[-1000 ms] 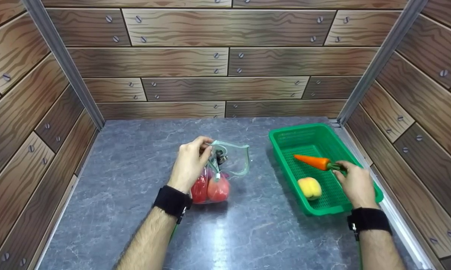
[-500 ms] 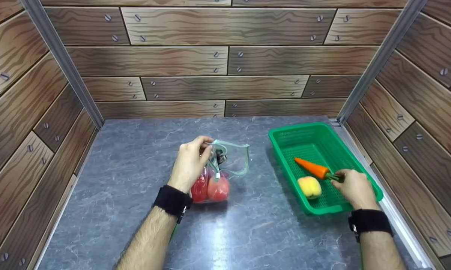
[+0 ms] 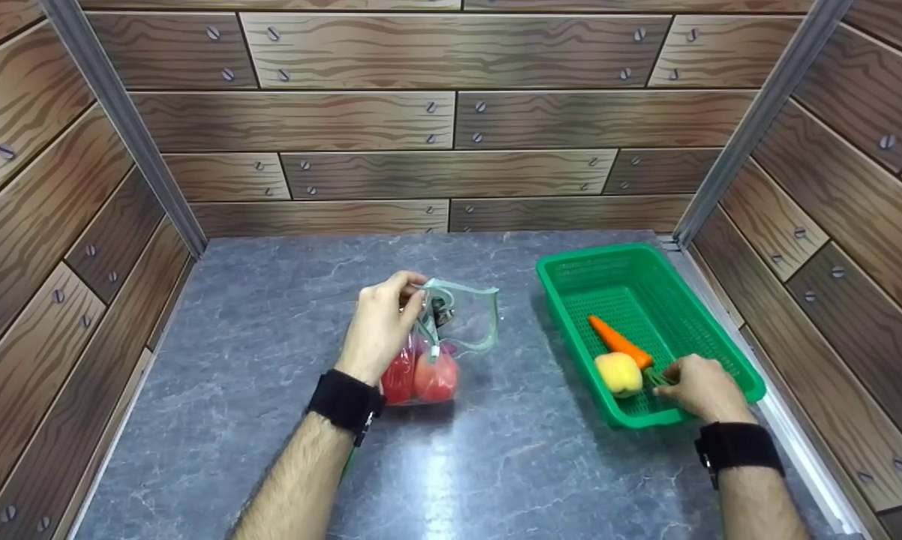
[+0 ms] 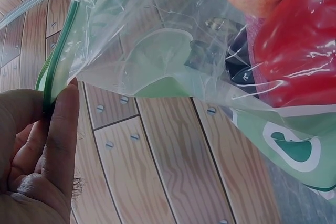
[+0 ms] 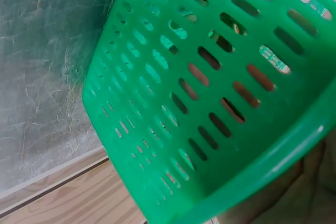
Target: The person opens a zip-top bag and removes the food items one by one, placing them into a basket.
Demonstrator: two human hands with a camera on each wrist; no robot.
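In the head view my left hand (image 3: 380,322) pinches the top edge of a clear zip bag (image 3: 481,322), whose mouth gapes. The left wrist view shows thumb and fingers on its green zip strip (image 4: 63,51). Inside the bag are a glossy red thing like a bell pepper (image 4: 299,40), a peach-like fruit (image 3: 437,377) and something small and dark (image 4: 239,59). My right hand (image 3: 710,390) reaches into a green basket (image 3: 571,330), pinching the leafy top of an orange carrot (image 3: 620,341). Beside the carrot sits a yellow peach (image 3: 619,375).
Grey marbled tabletop (image 3: 271,315) lies under the bag and basket. Wood-patterned walls (image 3: 376,120) close in the back and both sides. The basket's slotted wall (image 5: 199,87) fills most of the right wrist view, hiding much of the hand.
My right hand has moved down and toward me inside the basket. The carrot has swung lower with it, its leafy end now beside the peach. The left hand and bag have stayed put.
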